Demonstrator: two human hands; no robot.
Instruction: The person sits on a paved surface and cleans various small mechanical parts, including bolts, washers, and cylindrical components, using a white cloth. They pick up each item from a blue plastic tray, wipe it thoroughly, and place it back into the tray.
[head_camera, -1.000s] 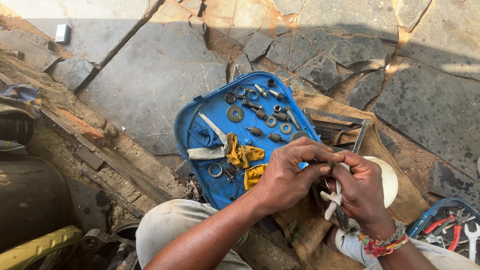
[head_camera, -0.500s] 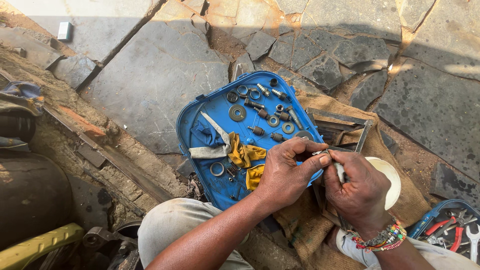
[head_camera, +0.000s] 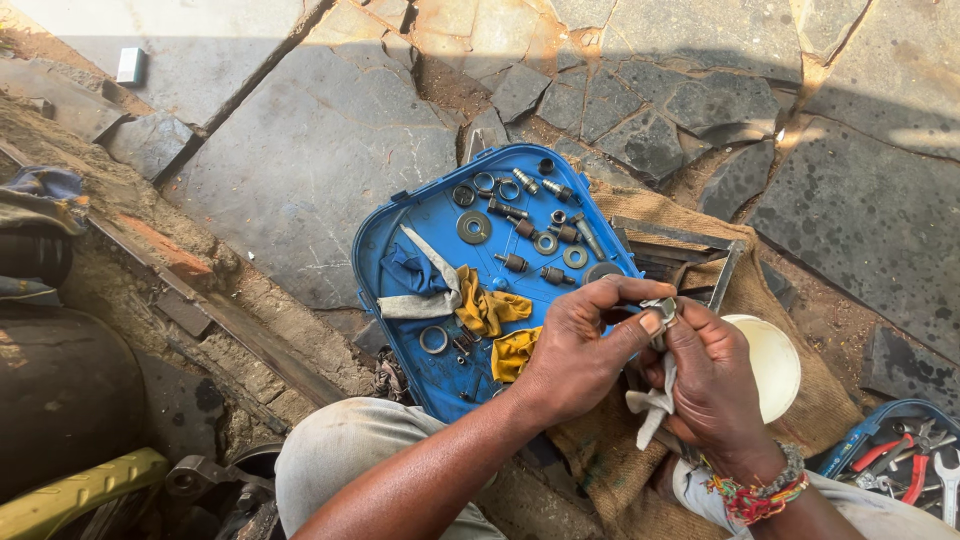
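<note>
Clutter around the work spot on cracked stone paving

Just left of the hands lay a blue plastic tray (head_camera: 400, 260) holding washers (head_camera: 474, 227), bolts (head_camera: 512, 263), a loose ring (head_camera: 434, 339) and yellow rags (head_camera: 490, 312), with a grey cloth strip (head_camera: 425, 300) draped across it. Under and behind the hands spread a brown burlap sack (head_camera: 760, 290), and just to their right sat a white round lid (head_camera: 775, 365). Farther right, at the frame's corner, a second blue case (head_camera: 905, 465) held red-handled pliers (head_camera: 915, 478) and a spanner (head_camera: 945, 485). Well away to the upper left, a small white block (head_camera: 130, 65) rested on the stone slabs (head_camera: 300, 150).
</note>
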